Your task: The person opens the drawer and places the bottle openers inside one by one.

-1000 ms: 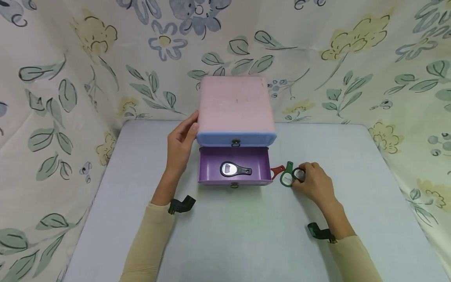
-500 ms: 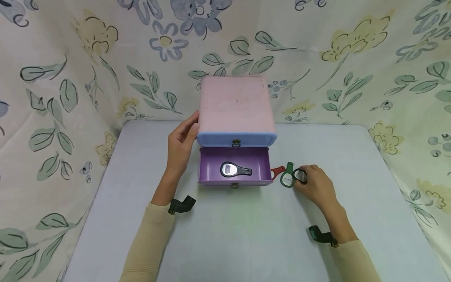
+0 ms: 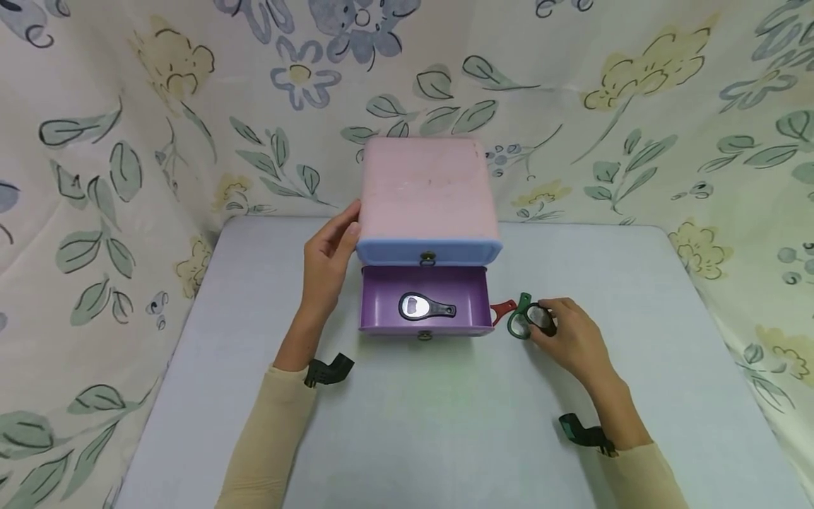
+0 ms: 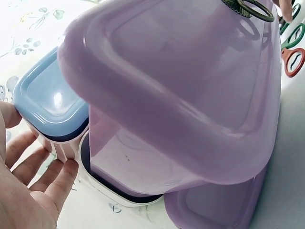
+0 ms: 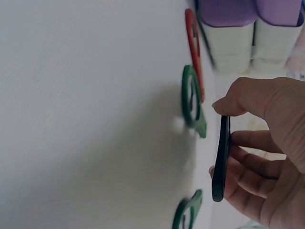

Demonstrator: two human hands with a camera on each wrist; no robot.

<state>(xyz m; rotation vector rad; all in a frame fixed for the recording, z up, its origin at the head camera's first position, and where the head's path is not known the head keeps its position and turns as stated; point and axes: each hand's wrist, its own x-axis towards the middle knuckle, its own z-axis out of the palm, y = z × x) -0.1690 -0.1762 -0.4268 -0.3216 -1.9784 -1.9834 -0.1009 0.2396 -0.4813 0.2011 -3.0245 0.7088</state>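
A small pink-topped drawer cabinet (image 3: 429,187) has a blue upper drawer front (image 3: 388,252) and a purple drawer (image 3: 381,283) pulled out below it. In that drawer lies a black bottle opener (image 3: 427,306) with a metal plate. My left hand (image 3: 323,272) rests against the cabinet's left side, its fingers spread along the wall in the left wrist view. With thumb and fingers my right hand (image 3: 575,343) pinches another black bottle opener (image 5: 220,162), held tilted above the table. Beside it are a green bottle opener (image 3: 523,305) and a red bottle opener (image 3: 505,307), partly behind the drawer.
A second green opener (image 5: 195,199) lies on the table near my right hand in the right wrist view; the hand hides it in the head view. Another purple drawer front (image 4: 214,205) sits lower in the cabinet. A floral curtain (image 3: 254,92) hangs behind the white table (image 3: 407,424).
My right hand has tilted the held black bottle opener slightly, and its ring now overlaps the green opener in the head view. My left hand keeps its place on the cabinet.
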